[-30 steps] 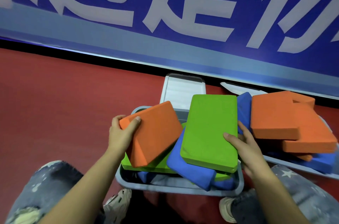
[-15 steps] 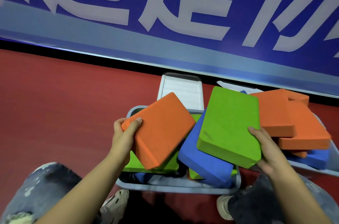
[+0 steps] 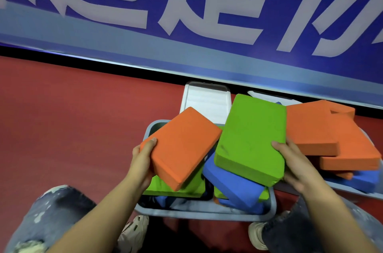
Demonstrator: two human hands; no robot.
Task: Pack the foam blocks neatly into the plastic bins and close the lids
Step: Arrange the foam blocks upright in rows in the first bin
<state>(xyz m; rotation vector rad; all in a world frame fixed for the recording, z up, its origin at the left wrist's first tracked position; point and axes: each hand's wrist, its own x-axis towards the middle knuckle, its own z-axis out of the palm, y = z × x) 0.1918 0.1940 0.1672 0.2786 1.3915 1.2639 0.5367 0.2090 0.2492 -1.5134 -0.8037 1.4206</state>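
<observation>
Over the near bin (image 3: 205,214), the person is holding one foam block in each hand. Their left hand (image 3: 143,159) is clamping the near corner of the orange block (image 3: 182,147), thumb on top and fingers underneath, so the block is tilting up toward the wall. Their right hand (image 3: 294,163) is gripping the right edge of the green block (image 3: 251,140), thumb on its top face, the block lifted clear and angled. Beneath them a blue block (image 3: 230,186) is lying crooked across more green blocks (image 3: 165,186), sticking up above the rim. The bin's lid (image 3: 204,101) is standing open at the far side. To the right, a second bin (image 3: 352,189) is carrying a loose heap of orange blocks (image 3: 331,138) over blue ones.

To my eye the person is sorting out the jumble. Doing it well would mean setting both held blocks aside or flat, squaring the blue block with the bin's walls first, then laying each block face down, edges aligned, in even layers. Anything left skewed will probably stand proud of the rim and keep the lid from closing.
</observation>
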